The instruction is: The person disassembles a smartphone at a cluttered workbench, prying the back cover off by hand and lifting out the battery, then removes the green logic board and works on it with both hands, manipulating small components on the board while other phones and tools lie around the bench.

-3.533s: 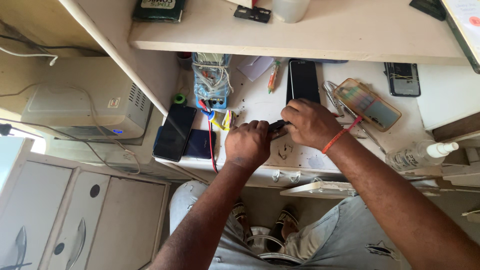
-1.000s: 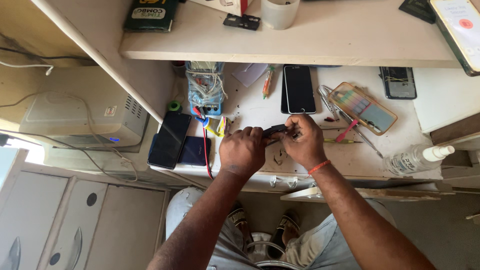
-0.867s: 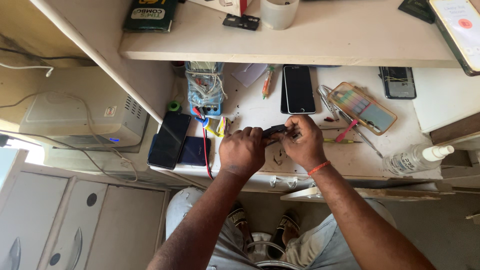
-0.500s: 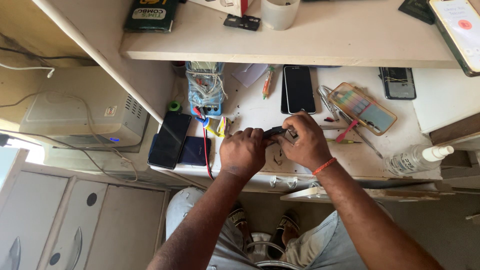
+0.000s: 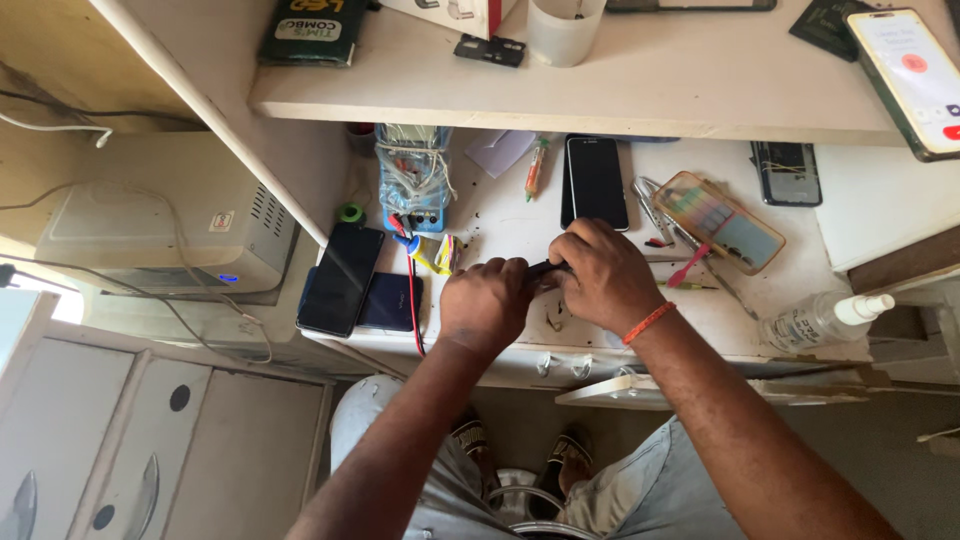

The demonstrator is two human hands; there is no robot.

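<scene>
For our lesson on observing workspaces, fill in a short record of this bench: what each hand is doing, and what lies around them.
left hand: closed on one end of a small dark object
right hand: fingers grip its other end
behind hands: black phone, face up
left of hands: two dark phones
right of hands: clear spray bottle, lying down
shelf above: white cup, lit phone

A single head-worn camera looks almost straight down from above the seated person. The counter [image 5: 700, 330] crosses the middle of the frame, with a shelf [image 5: 680, 90] along the top edge. Both forearms enter from the bottom, fairly near. The knees and sandalled feet show at bottom centre, and cabinet doors [image 5: 130, 440] fill the lower left.
</scene>
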